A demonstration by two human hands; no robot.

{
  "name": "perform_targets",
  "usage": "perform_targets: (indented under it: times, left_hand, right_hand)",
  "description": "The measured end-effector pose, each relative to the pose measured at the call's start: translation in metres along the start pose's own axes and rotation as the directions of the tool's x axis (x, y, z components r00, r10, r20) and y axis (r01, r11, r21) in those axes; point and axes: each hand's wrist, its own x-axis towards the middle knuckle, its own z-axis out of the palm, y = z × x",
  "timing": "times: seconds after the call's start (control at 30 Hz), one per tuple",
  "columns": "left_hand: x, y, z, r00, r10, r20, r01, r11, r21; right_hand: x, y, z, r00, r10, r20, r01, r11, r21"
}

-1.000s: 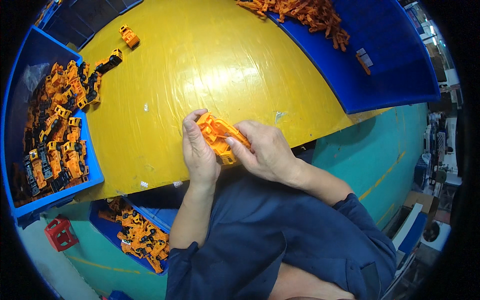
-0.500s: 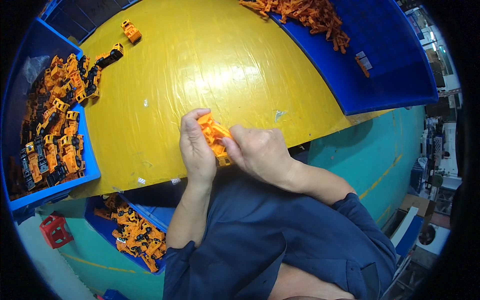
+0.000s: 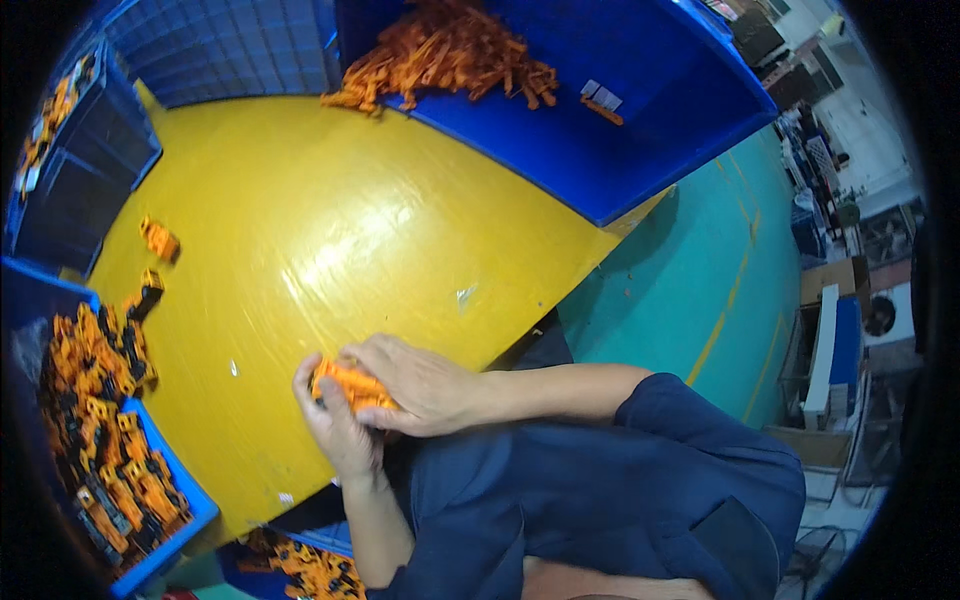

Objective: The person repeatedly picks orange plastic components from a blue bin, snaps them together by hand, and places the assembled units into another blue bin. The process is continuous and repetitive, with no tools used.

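Note:
An orange toy truck (image 3: 352, 384) is held between my two hands, just above the near edge of the yellow tabletop. My left hand (image 3: 338, 428) closes round its left side, with the thumb across its front. From the right, my right hand (image 3: 425, 388) wraps over the other end, fingers pressed on the orange plastic. Most of the toy is covered by my fingers, so its underside and exact make cannot be seen.
On the yellow table (image 3: 270, 290) a blue bin (image 3: 680, 110) holds loose orange parts (image 3: 450, 55). At left, another blue bin (image 3: 195, 510) is full of toy trucks (image 3: 105, 400). A single truck (image 3: 158, 240) lies nearby. Below the table edge are more orange toys (image 3: 318, 572).
The whole view has swung, so the table and bins sit differently. My right hand has gone from pinching at the toy's upper part to wrapping over its side; both hands still hold it.

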Motion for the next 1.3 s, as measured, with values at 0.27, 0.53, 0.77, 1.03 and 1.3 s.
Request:
perform_targets:
  times: [0.27,0.53,0.77,1.03,1.3]
  left_hand:
    - [-0.091,0.144,-0.165,1.000,0.000,-0.024,0.022,0.320,0.947]
    - [-0.147,0.148,-0.197,0.918,0.073,-0.391,0.396,-0.092,0.914]
    - [-0.101,0.130,-0.139,0.961,-0.129,-0.245,0.264,0.167,0.950]
    - [-0.002,0.078,-0.011,0.943,0.089,0.321,-0.323,0.484,0.813]
    - [0.008,0.046,0.028,0.982,0.017,0.188,-0.056,0.978,0.202]
  right_hand:
    - [0.079,0.122,-0.169,0.881,0.247,-0.404,-0.423,0.794,-0.437]
    - [0.152,0.193,-0.246,0.811,-0.073,-0.581,-0.376,0.696,-0.612]
    - [0.127,0.147,-0.209,0.706,0.182,-0.685,-0.226,0.974,0.025]
    - [0.066,0.056,-0.110,0.895,0.447,-0.019,-0.305,0.641,0.705]
    - [0.047,0.026,-0.053,0.922,0.362,0.140,-0.364,0.681,0.635]
